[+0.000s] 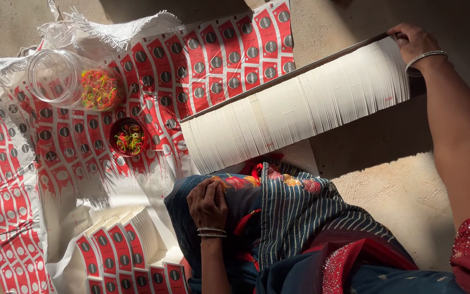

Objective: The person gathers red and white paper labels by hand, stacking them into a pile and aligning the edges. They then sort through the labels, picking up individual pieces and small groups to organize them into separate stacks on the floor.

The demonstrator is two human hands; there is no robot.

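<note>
Draped blue cloth (295,218) is pressed by the closed left hand (208,202); the fanned card stack (300,106) is steadied endwise by the gripping right hand (412,41).

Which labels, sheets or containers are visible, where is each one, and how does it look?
Label sheets: spread on the floor, red with round dark marks.
Fanned white stack: centre, right hand at its far end.
Cut labels: bottom left, red and white.
Jar: upper left, clear, lying sideways.

The fanned row of cards (300,106) lies right of the jar (72,79) and small bowl (129,137) (both on printed sheets (191,65)), behind the knee (257,212).
</note>
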